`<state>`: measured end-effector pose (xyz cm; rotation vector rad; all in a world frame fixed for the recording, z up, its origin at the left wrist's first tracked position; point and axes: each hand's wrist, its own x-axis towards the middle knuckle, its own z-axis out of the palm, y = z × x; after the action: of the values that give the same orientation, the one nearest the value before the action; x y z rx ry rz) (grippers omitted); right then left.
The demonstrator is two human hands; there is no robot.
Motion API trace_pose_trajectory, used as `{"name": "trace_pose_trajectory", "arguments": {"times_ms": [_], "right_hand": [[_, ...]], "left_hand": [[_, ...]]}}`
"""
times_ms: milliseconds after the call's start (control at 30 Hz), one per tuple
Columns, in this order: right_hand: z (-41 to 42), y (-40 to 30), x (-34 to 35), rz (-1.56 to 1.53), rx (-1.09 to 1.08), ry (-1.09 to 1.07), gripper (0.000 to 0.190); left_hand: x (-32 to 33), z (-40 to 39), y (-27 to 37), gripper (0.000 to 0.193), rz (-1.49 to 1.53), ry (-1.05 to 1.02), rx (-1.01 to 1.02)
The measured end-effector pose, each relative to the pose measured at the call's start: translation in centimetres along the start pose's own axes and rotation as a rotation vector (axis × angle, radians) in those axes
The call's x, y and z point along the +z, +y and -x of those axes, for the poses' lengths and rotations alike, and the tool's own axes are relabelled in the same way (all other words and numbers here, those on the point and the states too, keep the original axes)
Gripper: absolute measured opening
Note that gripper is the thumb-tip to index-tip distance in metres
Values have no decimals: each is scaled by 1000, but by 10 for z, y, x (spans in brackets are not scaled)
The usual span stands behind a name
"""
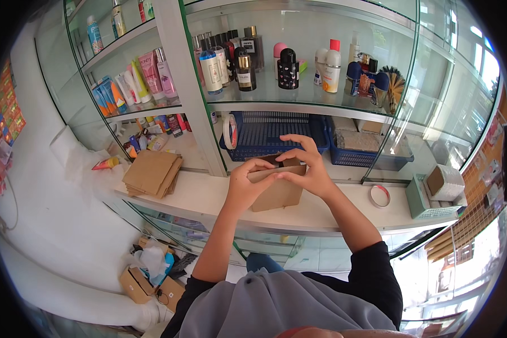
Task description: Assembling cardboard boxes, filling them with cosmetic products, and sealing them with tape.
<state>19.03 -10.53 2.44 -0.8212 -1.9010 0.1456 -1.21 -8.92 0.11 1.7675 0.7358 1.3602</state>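
A small brown cardboard box (277, 193) stands upright on the white counter in front of me, its top apparently open. My left hand (253, 179) grips the box's upper left edge between thumb and fingers. My right hand (306, 167) has its thumb on the near top edge, with its fingers curled over the opening. Both thumbs nearly meet at the near rim. Something dark shows inside the box, too hidden to name. A stack of flat cardboard pieces (152, 172) lies on the counter to the left, and a roll of tape (379, 196) lies to the right.
Behind the box are a blue plastic basket (279, 131) with a tape roll (230, 132) at its left and another blue basket (355, 158) holding wrapped parcels. A green basket (418, 198) stands at the right end. Glass shelves above hold bottles (289, 69). Cardboard boxes (137, 285) lie on the floor.
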Motion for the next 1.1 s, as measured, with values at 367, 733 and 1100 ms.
{"name": "trace_pose_trajectory", "arguments": {"times_ms": [367, 733, 1100], "right_hand": [[-10, -3, 5, 18, -63, 4, 13], [-20, 3, 6, -113, -21, -33, 12], [-38, 16, -8, -126, 93, -441, 11]], "left_hand": [[-2, -3, -1, 18, -63, -56, -63], [-1, 3, 15, 31, -698, 121, 251], [3, 4, -5, 60, -956, 77, 293]]}}
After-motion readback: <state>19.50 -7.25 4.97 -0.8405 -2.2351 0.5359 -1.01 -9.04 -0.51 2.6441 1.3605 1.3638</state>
